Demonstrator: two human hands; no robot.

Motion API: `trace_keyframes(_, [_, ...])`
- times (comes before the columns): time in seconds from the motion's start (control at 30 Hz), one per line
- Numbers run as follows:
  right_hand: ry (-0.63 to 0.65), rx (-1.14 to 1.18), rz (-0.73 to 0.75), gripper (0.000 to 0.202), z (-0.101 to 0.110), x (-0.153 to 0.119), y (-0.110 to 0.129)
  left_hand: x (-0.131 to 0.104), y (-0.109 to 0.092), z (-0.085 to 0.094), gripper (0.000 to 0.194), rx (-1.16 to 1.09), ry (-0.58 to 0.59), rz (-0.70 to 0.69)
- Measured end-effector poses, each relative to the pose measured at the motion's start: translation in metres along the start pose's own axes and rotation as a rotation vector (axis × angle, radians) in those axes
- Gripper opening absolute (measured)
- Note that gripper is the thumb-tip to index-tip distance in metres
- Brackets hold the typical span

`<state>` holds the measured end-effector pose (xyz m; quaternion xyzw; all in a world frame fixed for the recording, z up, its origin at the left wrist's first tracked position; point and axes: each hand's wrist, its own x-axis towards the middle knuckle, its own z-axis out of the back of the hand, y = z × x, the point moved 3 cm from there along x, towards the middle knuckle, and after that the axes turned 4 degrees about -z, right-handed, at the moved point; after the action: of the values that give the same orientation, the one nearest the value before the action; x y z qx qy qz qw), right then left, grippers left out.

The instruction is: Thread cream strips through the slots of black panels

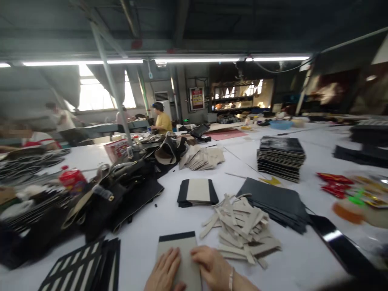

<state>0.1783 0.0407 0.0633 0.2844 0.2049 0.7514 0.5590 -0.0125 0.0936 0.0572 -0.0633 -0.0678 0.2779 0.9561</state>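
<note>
A beige rectangular panel with a black strip along its far edge lies flat at the front of the table. My left hand rests on the panel's left part with its fingers stretched out. At the panel's right edge, my right hand has its fingers curled and pressed together; whatever is between the fingertips is hidden. A loose heap of pale grey strips lies just right of that hand. Beyond the panel sits a small stack of black-edged beige pieces.
Dark sheets and a phone-like black slab lie to the right. Behind them rises a tall black stack. Black bag parts crowd the left, with striped panels nearer. A person in yellow works in the background.
</note>
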Motion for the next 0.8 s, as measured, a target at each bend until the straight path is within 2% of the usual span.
trace_keyframes(0.07, [-0.084, 0.033, -0.190, 0.028, 0.008, 0.005, -0.010, 0.004, -0.004, 0.003, 0.054, -0.056, 0.139, 0.027])
trace_keyframes(0.1, [-0.088, 0.024, -0.264, 0.024, 0.011, 0.009, -0.013, 0.007, -0.007, 0.007, 0.052, -0.081, 0.151, 0.051])
trace_keyframes(0.23, [-0.034, -0.063, -0.466, 0.016, 0.019, 0.036, -0.022, 0.026, -0.019, 0.023, 0.037, -0.119, 0.064, 0.137])
trace_keyframes(0.37, [0.020, -0.109, -0.509, 0.021, 0.013, 0.060, -0.030, 0.043, -0.028, 0.024, 0.046, -0.104, 0.075, 0.087])
trace_keyframes(0.6, [0.128, -0.181, -0.555, 0.020, 0.006, 0.078, -0.041, 0.052, -0.031, 0.030, 0.034, -0.145, 0.095, 0.029])
trace_keyframes(0.8, [0.267, -0.213, -0.602, 0.018, 0.003, 0.092, -0.046, 0.056, -0.035, 0.024, 0.034, -0.181, 0.062, 0.070])
